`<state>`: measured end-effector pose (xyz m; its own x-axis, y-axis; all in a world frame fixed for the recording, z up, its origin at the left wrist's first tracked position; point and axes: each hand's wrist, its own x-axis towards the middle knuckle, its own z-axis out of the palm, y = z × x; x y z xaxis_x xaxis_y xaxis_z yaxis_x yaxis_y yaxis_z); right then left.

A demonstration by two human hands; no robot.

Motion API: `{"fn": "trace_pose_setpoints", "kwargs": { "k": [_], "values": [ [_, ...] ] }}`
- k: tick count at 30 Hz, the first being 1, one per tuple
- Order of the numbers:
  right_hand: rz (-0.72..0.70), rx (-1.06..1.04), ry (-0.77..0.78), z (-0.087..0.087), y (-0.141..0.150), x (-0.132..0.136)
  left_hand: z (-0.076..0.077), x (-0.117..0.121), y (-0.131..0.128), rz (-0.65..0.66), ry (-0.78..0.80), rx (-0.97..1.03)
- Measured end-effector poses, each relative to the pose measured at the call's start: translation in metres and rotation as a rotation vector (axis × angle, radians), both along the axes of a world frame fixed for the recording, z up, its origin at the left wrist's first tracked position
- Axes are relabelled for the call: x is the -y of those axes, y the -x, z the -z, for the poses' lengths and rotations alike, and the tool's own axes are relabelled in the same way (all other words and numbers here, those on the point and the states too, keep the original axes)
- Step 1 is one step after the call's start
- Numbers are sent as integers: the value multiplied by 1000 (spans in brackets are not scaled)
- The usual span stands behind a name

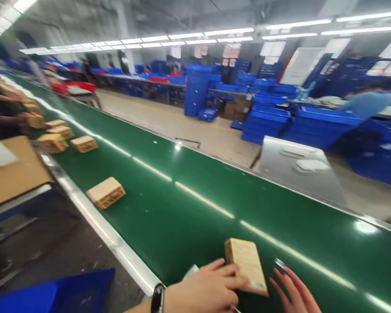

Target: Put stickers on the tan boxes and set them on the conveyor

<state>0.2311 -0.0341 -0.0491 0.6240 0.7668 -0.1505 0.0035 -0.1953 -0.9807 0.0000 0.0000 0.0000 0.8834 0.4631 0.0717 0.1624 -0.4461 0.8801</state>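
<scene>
Left hand (pixel 215 284), lower centre, is extending palm-down, fingers touching box (pixel 247 265); right hand (pixel 295 291) is opening, lower right.

This place is a factory hall, because there is a long green conveyor belt (pixel 169 195), stacked blue crates (pixel 195 89) and rows of ceiling lights (pixel 230 31).

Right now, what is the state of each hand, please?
Left hand: fingers on the box; grip cannot be told.
Right hand: open beside the box, shiny thing at fingertip.
</scene>
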Motion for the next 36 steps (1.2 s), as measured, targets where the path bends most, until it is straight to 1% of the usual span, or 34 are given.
{"fn": "trace_pose_setpoints", "kwargs": {
  "k": [1,2,4,6,9,13,16,21,26,29,31,32,34,35,36],
  "values": [
    [43,-80,-24,-9,0,12,-1,0,1,-12,-150,-81],
    [51,-149,-49,-17,3,18,-3,0,2,-24,-245,-116],
    [64,-190,-47,-29,13,16,-7,-2,6,-32,-359,-151],
    [52,-198,-27,-35,22,8,-10,-3,6,-32,-407,-166],
    [36,-209,-8,-36,28,2,-11,0,-1,-18,-461,-179],
    [38,-211,-4,-31,22,4,-17,2,-13,12,-517,-187],
    [45,-185,2,-31,15,7,-23,2,-20,31,-548,-181],
    [56,-69,37,-39,7,12,-30,4,-29,60,-600,-189],
    [52,118,87,-40,4,16,-30,6,-39,82,-652,-181],
    [118,244,98,-37,-1,13,-25,7,-45,102,-671,-164],
    [181,314,127,-39,-8,11,-23,8,-48,116,-678,-147],
    [200,344,138,-43,-11,11,-22,8,-48,117,-677,-135],
    [207,443,132,-56,-15,13,-25,6,-45,99,-653,-117],
    [196,518,118,-65,-15,16,-28,4,-41,73,-621,-125],
    [155,593,95,-74,-13,20,-32,1,-36,39,-577,-144]
  ]
}}
